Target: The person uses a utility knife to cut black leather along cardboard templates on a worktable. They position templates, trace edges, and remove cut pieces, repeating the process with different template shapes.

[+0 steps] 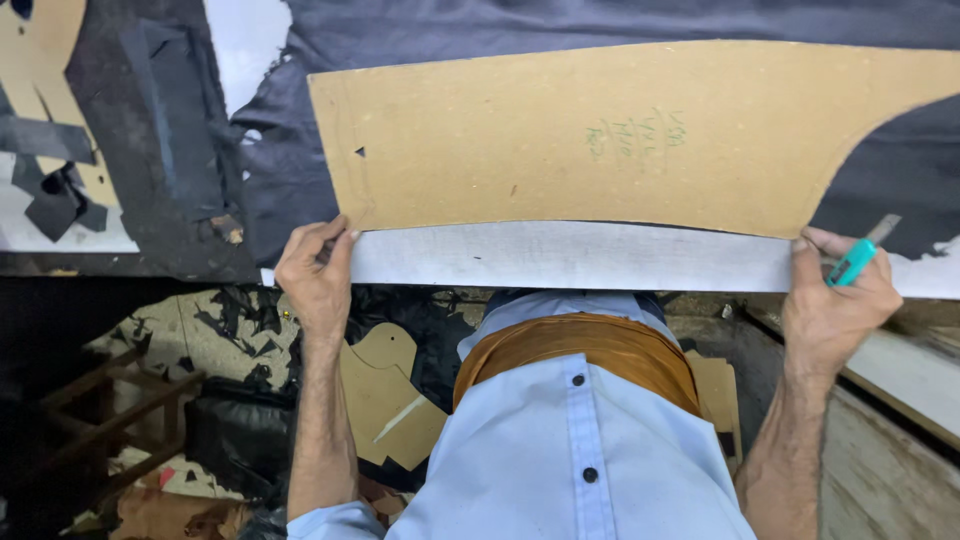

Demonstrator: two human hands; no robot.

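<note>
A large brown cardboard pattern (620, 140) lies on dark fabric (560, 25) spread over a work table. Its near edge sits above a grey-white strip (570, 258) along the table's front. My left hand (318, 270) pinches the pattern's near left corner together with the strip. My right hand (838, 300) presses on the near right corner and holds a teal utility knife (855, 258) with its blade pointing up and right.
Dark fabric scraps (60, 190) and another cardboard piece lie at the far left of the table. Below the table, more cardboard pattern pieces (385, 390), black offcuts and a wooden stool (110, 410) sit on the floor. A wooden plank (900, 380) runs at the right.
</note>
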